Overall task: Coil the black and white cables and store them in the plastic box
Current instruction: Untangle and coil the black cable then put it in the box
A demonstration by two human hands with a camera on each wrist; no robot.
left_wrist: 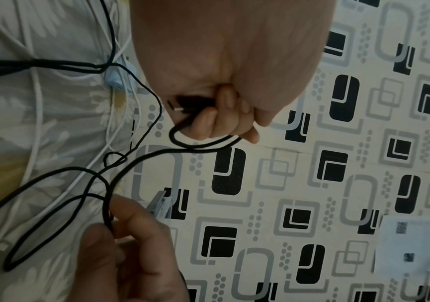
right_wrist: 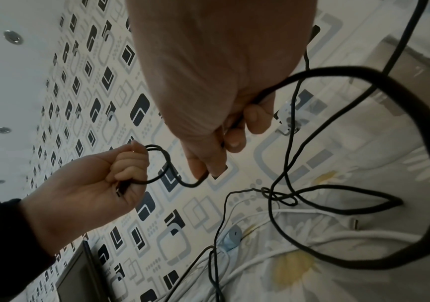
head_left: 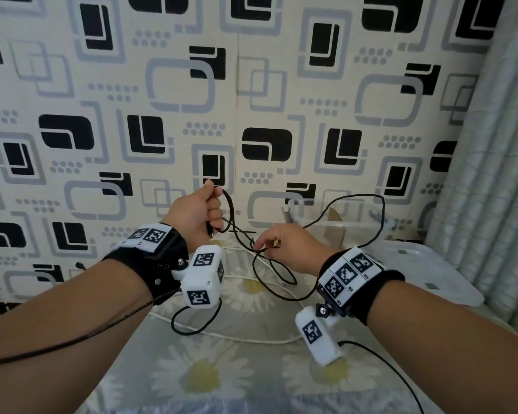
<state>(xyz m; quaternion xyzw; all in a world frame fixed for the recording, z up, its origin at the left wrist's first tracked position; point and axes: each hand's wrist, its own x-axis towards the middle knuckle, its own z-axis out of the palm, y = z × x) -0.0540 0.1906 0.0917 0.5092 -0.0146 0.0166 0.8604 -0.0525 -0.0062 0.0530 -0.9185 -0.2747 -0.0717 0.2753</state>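
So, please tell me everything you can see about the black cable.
The black cable is thin, matte and flexible, perhaps braided. It is mostly uncoiled. The left hand grips the end with its dark plug and one small loop. The right hand pinches the cable further along. The rest hangs in loose, crossing loops over the flowered bedsheet, across the white cable, and rises toward the plastic box.

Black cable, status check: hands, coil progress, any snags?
Left hand grips black cable plug end plus first loop. Right hand pinches the strand lower down. Rest loose, knotted mid-run. White cable lies underneath on the bed; plastic box behind.
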